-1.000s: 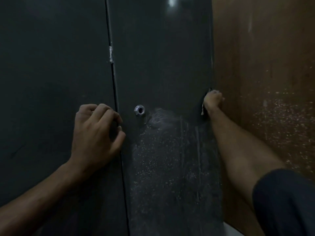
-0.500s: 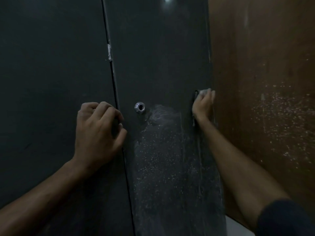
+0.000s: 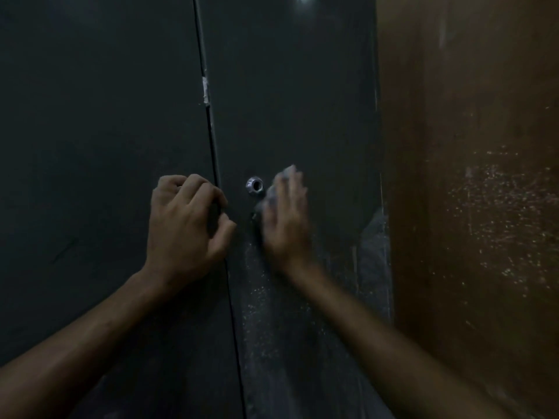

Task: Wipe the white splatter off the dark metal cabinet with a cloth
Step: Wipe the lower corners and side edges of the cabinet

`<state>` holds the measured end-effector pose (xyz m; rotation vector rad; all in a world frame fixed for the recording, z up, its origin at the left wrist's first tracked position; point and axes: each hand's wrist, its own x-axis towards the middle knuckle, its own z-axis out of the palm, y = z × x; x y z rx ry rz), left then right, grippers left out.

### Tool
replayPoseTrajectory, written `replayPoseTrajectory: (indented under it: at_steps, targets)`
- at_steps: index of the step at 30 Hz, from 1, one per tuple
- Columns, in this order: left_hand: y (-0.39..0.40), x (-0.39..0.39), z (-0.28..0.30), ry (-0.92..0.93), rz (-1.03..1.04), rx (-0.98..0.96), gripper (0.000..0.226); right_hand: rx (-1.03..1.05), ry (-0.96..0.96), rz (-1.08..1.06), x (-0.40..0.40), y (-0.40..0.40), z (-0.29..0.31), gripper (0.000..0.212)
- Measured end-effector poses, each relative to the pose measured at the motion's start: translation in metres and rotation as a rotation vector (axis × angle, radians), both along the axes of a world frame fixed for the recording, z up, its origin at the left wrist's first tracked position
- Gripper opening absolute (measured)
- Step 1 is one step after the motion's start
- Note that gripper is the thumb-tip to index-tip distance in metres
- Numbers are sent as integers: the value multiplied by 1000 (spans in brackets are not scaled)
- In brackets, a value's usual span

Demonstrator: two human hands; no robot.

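Observation:
The dark metal cabinet [image 3: 290,95] fills the view with two doors split by a vertical gap. White splatter [image 3: 272,316] speckles the lower part of the right door. My right hand [image 3: 286,219] presses a pale cloth [image 3: 282,181] flat against that door, just right of the round silver lock [image 3: 254,186]; the hand is motion-blurred and the cloth shows only past the fingertips. My left hand [image 3: 184,228] rests on the left door at the gap, fingers curled, holding nothing I can see.
A brown wall [image 3: 472,146] stands right of the cabinet, speckled with white splatter [image 3: 502,219]. A small pale mark [image 3: 205,89] sits on the door gap higher up. A streaked smear [image 3: 373,237] runs along the right door's right edge.
My right hand with the cloth has swept left from the door's right edge to beside the lock. The band it crossed looks darker. My left hand has stayed put.

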<state>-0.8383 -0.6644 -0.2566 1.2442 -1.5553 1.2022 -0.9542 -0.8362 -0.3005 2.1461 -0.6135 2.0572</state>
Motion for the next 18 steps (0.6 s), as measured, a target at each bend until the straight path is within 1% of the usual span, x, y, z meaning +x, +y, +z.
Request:
replayPoseTrajectory:
  at_steps: [1, 2, 3, 4, 5, 7, 8, 9, 10, 11, 13, 14, 15, 16, 17, 18]
  targets:
    - [0, 0, 0, 0, -6, 4, 20, -79, 111, -16, 4, 15, -28, 58]
    - [0, 0, 0, -3, -14, 7, 20, -140, 180, -42, 0, 15, -51, 59]
    - [0, 1, 0, -2, -23, 6, 20, -167, 205, -66, -10, 5, -62, 58]
    - [1, 1, 0, 3, -34, 2, 19, -133, 179, -78, -21, -11, -60, 59]
    - [1, 1, -1, 11, -45, 0, 19, -36, 110, -79, -31, -23, -49, 60]
    - [1, 0, 0, 27, -63, 9, 19, 234, -133, -64, -34, -34, -2, 64]
    - [1, 0, 0, 31, -72, 16, 19, 319, -233, -59, -27, -26, 16, 66]
    - [1, 1, 0, 32, -84, 20, 19, 345, -278, -66, -13, -11, 21, 66]
    - [1, 1, 0, 36, -98, 19, 19, 311, -267, -61, 5, 8, 14, 64]
    - [2, 1, 0, 43, -111, 15, 20, 229, -197, -40, 21, 27, -4, 62]
    - [3, 1, 0, 51, -126, 15, 23, 23, 38, -31, 33, 56, -62, 59]
    - [3, 1, 0, 50, -133, 18, 24, -71, 136, -41, 27, 54, -87, 59]
    - [3, 1, 0, 49, -138, 18, 24, -136, 192, -57, 16, 40, -99, 59]
    - [2, 0, -1, 50, -139, 15, 24, -131, 184, -83, 5, 21, -99, 58]
    - [3, 0, -1, 54, -138, 7, 23, -47, 134, -96, -6, 5, -88, 59]
    - [3, -1, -1, 58, -137, -1, 21, 103, 36, -87, -15, -6, -67, 61]
